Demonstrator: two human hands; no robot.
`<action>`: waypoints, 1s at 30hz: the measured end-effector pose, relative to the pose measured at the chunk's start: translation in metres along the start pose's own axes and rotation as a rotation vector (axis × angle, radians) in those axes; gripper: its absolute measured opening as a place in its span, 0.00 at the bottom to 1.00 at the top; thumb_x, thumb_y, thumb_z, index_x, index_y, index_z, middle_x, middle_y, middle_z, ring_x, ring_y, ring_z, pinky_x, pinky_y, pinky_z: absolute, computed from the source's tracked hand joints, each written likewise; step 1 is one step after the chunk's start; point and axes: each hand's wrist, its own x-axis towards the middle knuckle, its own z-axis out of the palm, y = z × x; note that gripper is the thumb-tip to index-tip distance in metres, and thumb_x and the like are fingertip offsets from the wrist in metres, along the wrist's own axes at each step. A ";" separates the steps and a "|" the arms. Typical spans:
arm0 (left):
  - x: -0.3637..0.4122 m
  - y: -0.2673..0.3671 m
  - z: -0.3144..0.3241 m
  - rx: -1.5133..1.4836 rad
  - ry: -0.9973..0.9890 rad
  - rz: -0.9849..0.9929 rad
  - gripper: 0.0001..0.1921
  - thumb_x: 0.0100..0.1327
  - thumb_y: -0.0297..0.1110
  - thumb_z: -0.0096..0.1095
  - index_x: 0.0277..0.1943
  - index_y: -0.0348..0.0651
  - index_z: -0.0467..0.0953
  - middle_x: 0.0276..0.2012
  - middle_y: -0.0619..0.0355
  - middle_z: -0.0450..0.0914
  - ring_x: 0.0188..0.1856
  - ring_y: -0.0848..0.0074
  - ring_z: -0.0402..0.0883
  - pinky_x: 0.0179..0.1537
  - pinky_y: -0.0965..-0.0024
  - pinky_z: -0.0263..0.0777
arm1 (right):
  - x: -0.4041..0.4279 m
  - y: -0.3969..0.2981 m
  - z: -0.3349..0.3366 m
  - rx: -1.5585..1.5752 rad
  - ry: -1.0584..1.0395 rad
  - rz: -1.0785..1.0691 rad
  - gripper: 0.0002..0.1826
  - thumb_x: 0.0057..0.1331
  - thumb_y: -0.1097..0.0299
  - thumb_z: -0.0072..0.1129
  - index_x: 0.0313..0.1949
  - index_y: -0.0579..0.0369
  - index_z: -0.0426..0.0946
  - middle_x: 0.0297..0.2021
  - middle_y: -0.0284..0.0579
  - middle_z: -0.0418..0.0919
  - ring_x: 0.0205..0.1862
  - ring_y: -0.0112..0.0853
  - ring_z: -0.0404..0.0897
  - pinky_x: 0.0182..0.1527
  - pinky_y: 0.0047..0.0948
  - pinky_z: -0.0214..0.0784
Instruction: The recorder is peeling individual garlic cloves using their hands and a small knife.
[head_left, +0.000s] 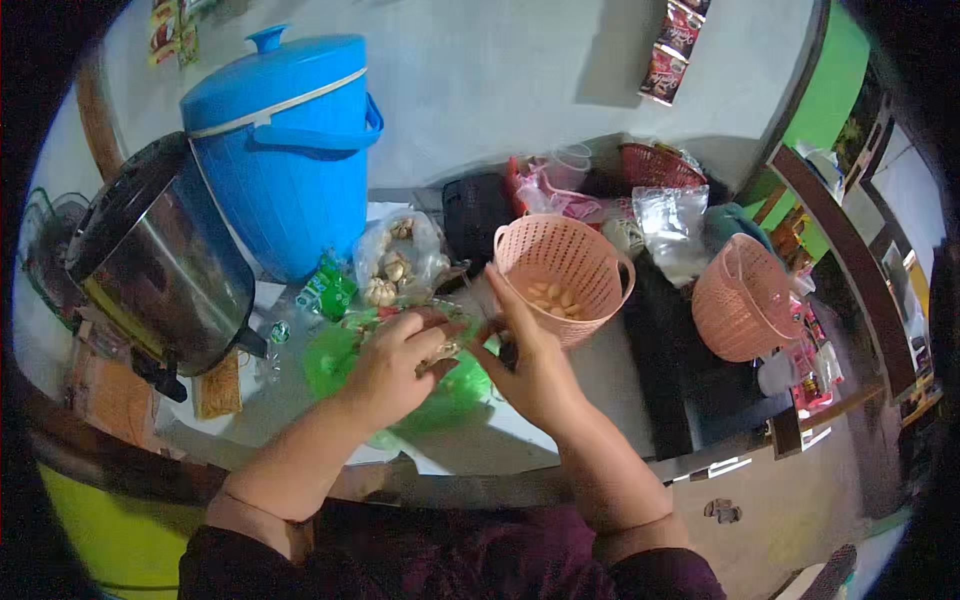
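Observation:
My left hand (401, 364) is over a green plastic bag (334, 360), its fingers bent around something small and pale that they partly hide. My right hand (529, 360) is raised beside it, palm turned inward, its fingers by the left side of a pink perforated basket (562, 236). Whether it grips anything is unclear. Peeled garlic cloves (553, 297) lie in the bottom of that basket. Behind my left hand, a clear plastic bag (431, 255) holds several whole garlic bulbs (395, 266).
A blue lidded bucket (292, 187) and a large metal pot (172, 262) stand at the left. Another pink basket (739, 307) is at the right, near a clear plastic packet (670, 225). A dark red basket (660, 166) sits by the wall. The table's edge (487, 487) runs before me.

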 end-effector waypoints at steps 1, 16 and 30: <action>0.004 0.000 0.000 0.085 -0.072 -0.033 0.13 0.49 0.23 0.65 0.39 0.36 0.75 0.41 0.51 0.74 0.44 0.58 0.77 0.41 0.60 0.72 | 0.001 -0.003 -0.010 -0.017 0.014 0.037 0.42 0.57 0.77 0.59 0.68 0.51 0.49 0.48 0.62 0.74 0.48 0.52 0.76 0.47 0.42 0.69; 0.041 0.023 0.017 0.233 -0.109 0.101 0.24 0.49 0.33 0.69 0.50 0.37 0.72 0.63 0.43 0.57 0.66 0.52 0.55 0.65 0.52 0.52 | 0.006 0.011 -0.057 -0.361 0.218 0.252 0.41 0.57 0.73 0.59 0.68 0.47 0.50 0.52 0.60 0.71 0.51 0.52 0.74 0.48 0.42 0.69; 0.005 -0.028 -0.021 0.212 -0.119 -0.224 0.22 0.51 0.28 0.65 0.51 0.39 0.73 0.55 0.46 0.68 0.58 0.53 0.67 0.57 0.57 0.63 | 0.009 0.001 0.020 -0.108 -0.087 0.184 0.34 0.60 0.62 0.58 0.64 0.48 0.58 0.44 0.59 0.76 0.42 0.51 0.78 0.44 0.44 0.70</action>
